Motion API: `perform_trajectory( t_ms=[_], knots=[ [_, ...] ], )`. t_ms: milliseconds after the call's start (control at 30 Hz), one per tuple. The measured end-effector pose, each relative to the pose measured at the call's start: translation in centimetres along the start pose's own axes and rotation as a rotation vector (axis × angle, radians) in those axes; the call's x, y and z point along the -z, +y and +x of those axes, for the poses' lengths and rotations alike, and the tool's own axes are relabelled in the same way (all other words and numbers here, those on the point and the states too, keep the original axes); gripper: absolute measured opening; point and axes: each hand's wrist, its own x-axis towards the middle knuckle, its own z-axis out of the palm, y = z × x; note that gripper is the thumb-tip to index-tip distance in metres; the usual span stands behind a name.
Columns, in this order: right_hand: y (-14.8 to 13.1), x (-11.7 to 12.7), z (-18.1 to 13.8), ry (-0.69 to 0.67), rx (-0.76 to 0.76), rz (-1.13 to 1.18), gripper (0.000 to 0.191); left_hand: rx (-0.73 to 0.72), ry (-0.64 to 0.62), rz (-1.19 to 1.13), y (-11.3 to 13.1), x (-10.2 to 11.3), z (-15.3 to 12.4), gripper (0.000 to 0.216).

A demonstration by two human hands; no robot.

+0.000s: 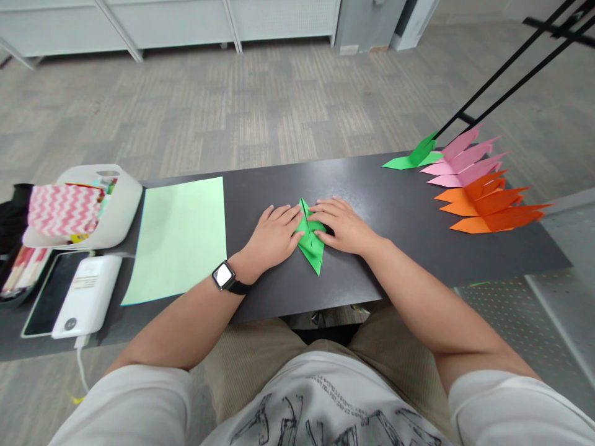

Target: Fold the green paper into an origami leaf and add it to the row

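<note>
A green folded paper piece (312, 244) with pointed top and bottom lies on the dark table between my hands. My left hand (277, 232) holds its left side, thumb and fingertips on the paper. On the right side, my right hand (343, 224) grips the same piece with bent fingers and thumb, its fingertips near the upper point. Fingers partly cover the folds. A light green sheet (181, 238) lies flat to the left of my left hand.
Along the right end of the dark table (362, 186) stand a green folded paper figure (413, 156), several pink ones (465, 158) and several orange ones (493, 204). At the left are a white basket (123, 210), a phone (49, 297) and a cabled white power bank (88, 297).
</note>
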Motion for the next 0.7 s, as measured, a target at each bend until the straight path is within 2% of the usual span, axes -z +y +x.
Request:
perform_trajectory(
  t_ms=[300,633,700],
  knots=[
    [0.0,-0.1,-0.1,-0.001,0.021,-0.019,0.043,-0.005,-0.003,-0.026,-0.4,0.0,0.1,0.054],
    [-0.1,-0.2,0.0,-0.064,0.019,-0.031,0.047,-0.007,-0.036,-0.109,-1.2,0.0,0.6,0.058],
    [-0.2,-0.2,0.0,-0.07,0.01,-0.028,0.049,0.011,-0.003,-0.128,-1.2,0.2,0.7,0.059]
  ],
)
